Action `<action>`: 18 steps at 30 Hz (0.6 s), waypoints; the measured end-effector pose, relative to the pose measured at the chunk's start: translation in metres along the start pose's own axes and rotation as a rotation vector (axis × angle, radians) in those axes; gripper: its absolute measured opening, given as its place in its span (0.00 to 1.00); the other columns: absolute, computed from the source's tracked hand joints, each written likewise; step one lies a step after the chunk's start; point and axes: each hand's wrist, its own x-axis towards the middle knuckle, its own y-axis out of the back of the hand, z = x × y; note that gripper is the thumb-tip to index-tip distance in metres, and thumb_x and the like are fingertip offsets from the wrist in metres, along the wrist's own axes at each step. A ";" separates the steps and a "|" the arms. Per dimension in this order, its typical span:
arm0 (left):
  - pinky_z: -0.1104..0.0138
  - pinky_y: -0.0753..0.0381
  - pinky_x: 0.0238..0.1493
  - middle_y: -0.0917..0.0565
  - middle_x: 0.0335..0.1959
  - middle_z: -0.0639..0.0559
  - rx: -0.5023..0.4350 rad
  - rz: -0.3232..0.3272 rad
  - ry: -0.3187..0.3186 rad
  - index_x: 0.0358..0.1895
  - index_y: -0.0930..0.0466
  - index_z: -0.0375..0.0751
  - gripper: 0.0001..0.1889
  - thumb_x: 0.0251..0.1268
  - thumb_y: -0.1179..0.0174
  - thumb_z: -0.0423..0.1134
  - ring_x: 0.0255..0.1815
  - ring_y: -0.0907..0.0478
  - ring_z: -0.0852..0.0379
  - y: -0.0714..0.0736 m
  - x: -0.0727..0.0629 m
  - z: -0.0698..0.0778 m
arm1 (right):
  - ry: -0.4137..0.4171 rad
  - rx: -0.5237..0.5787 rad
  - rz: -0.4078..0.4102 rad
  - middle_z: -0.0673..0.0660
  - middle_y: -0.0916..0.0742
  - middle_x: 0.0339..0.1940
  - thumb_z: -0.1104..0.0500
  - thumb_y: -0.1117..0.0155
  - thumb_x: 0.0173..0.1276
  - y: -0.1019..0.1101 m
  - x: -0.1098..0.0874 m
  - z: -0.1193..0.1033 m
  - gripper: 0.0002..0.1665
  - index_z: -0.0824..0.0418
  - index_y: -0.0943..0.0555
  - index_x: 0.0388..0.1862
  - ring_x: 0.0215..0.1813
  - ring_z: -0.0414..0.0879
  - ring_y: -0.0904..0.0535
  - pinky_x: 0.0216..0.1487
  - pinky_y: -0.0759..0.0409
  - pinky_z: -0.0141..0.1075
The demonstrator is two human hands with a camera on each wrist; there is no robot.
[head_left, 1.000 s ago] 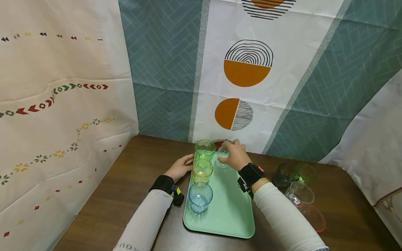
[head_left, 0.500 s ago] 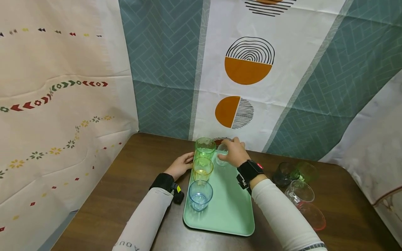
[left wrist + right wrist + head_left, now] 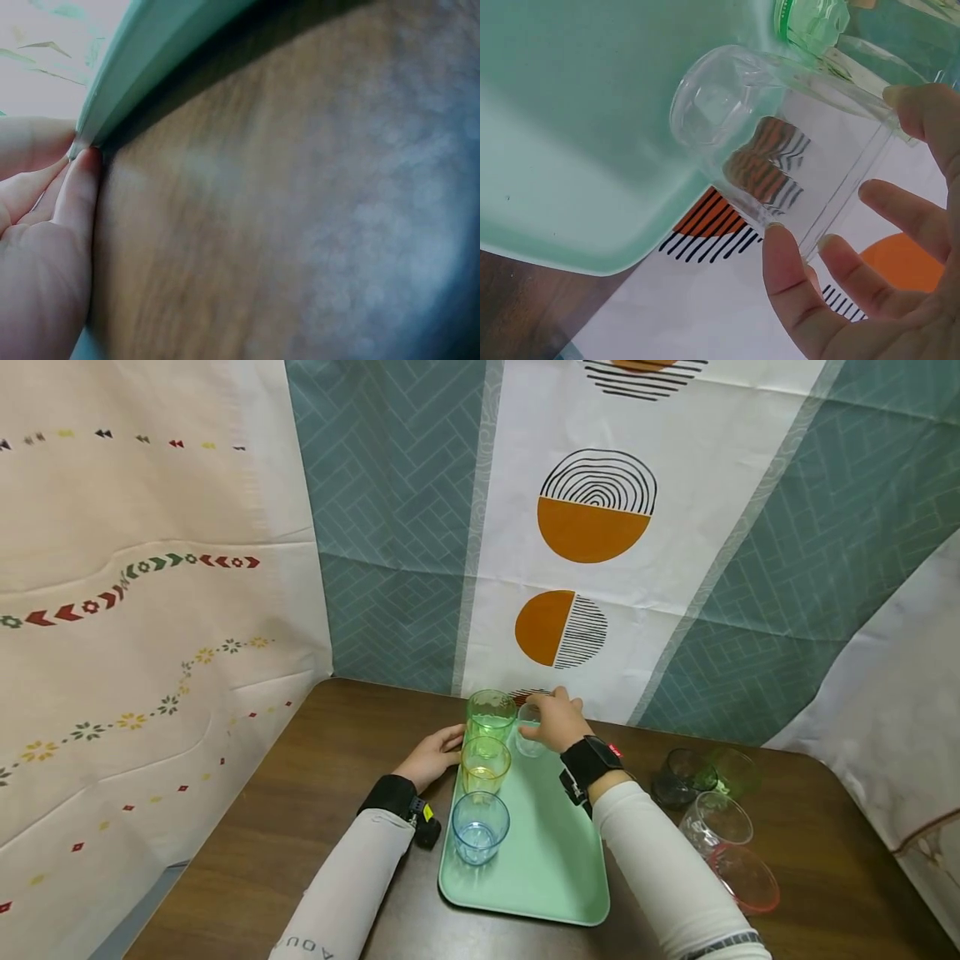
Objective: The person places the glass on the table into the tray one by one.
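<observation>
My right hand (image 3: 561,722) holds a clear glass (image 3: 765,142) by its rim from above, thumb on one side and fingers on the other. The base of that glass sits on the far end of the light green tray (image 3: 536,860), right of a green glass (image 3: 491,714). My left hand (image 3: 431,757) touches the tray's left rim beside the glasses, its fairly straight fingertips pressed up against the edge in the left wrist view. A yellow glass (image 3: 486,764) and a blue glass (image 3: 480,831) stand in line in front of the green one.
On the brown table (image 3: 300,827), right of my right forearm, stand a dark glass (image 3: 678,779), a green glass (image 3: 735,772), a clear glass (image 3: 716,822) and a red-rimmed glass (image 3: 746,878). Patterned cloth (image 3: 397,543) hangs behind the table.
The right hand, still on the clear glass, has shifted very slightly left toward the green glass. The left hand stays at the tray's edge. The camera view tilts slightly.
</observation>
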 end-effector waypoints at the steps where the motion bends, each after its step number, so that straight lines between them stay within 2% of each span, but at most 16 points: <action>1: 0.51 0.35 0.74 0.36 0.77 0.36 -0.002 0.002 0.006 0.78 0.43 0.32 0.31 0.76 0.45 0.28 0.78 0.40 0.41 -0.001 0.000 0.000 | 0.004 -0.001 -0.004 0.68 0.21 0.56 0.52 0.29 0.70 0.000 0.001 0.001 0.32 0.64 0.23 0.69 0.51 0.62 0.30 0.53 0.33 0.54; 9: 0.51 0.36 0.74 0.37 0.77 0.35 -0.004 -0.004 0.004 0.79 0.44 0.31 0.32 0.76 0.45 0.28 0.78 0.41 0.41 -0.002 0.000 0.002 | 0.006 -0.025 -0.039 0.67 0.20 0.55 0.53 0.30 0.70 0.004 0.004 -0.001 0.33 0.65 0.24 0.70 0.56 0.60 0.30 0.55 0.35 0.54; 18: 0.50 0.36 0.74 0.38 0.77 0.34 0.008 0.000 0.012 0.78 0.44 0.30 0.31 0.76 0.46 0.28 0.78 0.41 0.40 -0.002 -0.004 0.004 | -0.006 -0.001 -0.046 0.70 0.25 0.57 0.52 0.33 0.73 0.004 -0.002 -0.002 0.32 0.64 0.25 0.71 0.51 0.63 0.32 0.53 0.32 0.53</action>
